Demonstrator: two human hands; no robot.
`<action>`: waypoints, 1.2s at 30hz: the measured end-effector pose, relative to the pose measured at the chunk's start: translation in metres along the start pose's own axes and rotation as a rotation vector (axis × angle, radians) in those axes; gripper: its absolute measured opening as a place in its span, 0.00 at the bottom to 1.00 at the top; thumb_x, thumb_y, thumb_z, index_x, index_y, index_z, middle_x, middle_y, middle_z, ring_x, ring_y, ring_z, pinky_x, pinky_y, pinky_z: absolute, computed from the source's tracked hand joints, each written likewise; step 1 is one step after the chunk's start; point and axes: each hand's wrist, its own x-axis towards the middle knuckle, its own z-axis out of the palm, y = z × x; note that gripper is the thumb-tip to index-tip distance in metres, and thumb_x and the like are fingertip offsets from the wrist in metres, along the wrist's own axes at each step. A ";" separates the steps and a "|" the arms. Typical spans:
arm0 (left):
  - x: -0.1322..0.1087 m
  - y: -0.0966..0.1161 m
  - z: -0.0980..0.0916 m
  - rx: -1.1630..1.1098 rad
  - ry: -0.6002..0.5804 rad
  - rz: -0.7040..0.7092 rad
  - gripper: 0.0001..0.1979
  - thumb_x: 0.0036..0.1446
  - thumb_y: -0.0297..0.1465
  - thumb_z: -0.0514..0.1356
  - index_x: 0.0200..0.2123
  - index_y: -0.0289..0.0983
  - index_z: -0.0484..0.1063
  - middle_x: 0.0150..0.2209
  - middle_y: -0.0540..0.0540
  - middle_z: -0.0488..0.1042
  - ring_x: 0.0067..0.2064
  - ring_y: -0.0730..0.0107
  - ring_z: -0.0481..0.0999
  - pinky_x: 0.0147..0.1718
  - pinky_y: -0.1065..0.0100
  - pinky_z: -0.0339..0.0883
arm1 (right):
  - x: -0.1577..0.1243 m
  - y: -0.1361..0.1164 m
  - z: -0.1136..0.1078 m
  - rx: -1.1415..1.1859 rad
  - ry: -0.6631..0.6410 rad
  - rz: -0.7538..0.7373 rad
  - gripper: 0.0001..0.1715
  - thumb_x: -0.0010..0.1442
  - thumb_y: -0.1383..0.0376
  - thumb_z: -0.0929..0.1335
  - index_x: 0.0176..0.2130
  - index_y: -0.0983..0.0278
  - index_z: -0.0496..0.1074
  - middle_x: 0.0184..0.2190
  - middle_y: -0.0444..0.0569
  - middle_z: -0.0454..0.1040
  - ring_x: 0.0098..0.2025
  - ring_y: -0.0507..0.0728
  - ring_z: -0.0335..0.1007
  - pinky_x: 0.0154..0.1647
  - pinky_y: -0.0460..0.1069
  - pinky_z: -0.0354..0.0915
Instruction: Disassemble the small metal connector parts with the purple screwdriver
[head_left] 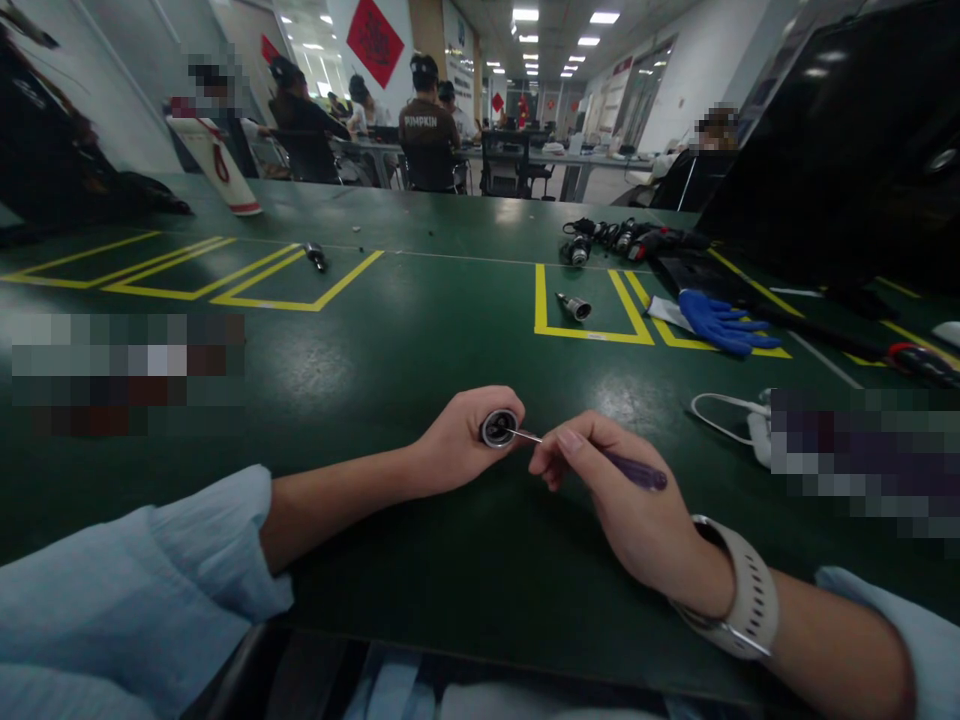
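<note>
My left hand is wrapped round a small cylindrical metal part, its round open end turned toward me. Dark details show inside the silver rim, too small to make out. My right hand grips a screwdriver with a dark purple handle. Its thin shaft points left, and the tip reaches into the open end of the metal part. Whether the tip meets a screw is hidden. Both hands are held above the front middle of the green table.
A cone-shaped metal piece lies in a yellow-taped box, and a small metal part in another further left. A blue glove and dark tools lie to the right, near a black monitor. A white cup-like container stands back left.
</note>
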 end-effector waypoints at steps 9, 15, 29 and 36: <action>0.000 0.000 0.000 0.055 0.006 0.045 0.07 0.51 0.24 0.58 0.24 0.35 0.61 0.24 0.54 0.62 0.26 0.77 0.62 0.26 0.73 0.56 | -0.001 -0.002 0.000 0.020 -0.004 0.051 0.13 0.63 0.60 0.64 0.30 0.63 0.72 0.28 0.45 0.74 0.31 0.52 0.68 0.33 0.48 0.65; 0.001 0.000 -0.001 -0.005 0.010 0.011 0.08 0.51 0.26 0.59 0.24 0.35 0.61 0.24 0.53 0.62 0.26 0.77 0.62 0.25 0.73 0.57 | 0.000 0.004 0.003 0.274 0.014 0.110 0.12 0.63 0.61 0.65 0.30 0.63 0.72 0.29 0.45 0.74 0.32 0.51 0.67 0.34 0.47 0.65; 0.000 -0.001 0.000 0.133 -0.001 0.082 0.07 0.52 0.25 0.57 0.24 0.35 0.61 0.23 0.53 0.62 0.26 0.76 0.62 0.25 0.72 0.55 | -0.001 0.002 0.002 0.148 -0.006 0.115 0.12 0.62 0.60 0.65 0.30 0.63 0.72 0.29 0.45 0.74 0.32 0.51 0.68 0.34 0.47 0.65; 0.001 -0.003 0.002 -0.039 0.057 -0.003 0.09 0.50 0.26 0.59 0.23 0.35 0.61 0.23 0.54 0.61 0.25 0.77 0.62 0.25 0.73 0.57 | 0.000 0.002 0.006 0.346 0.043 0.148 0.12 0.62 0.62 0.65 0.30 0.64 0.72 0.29 0.45 0.74 0.31 0.50 0.68 0.34 0.46 0.65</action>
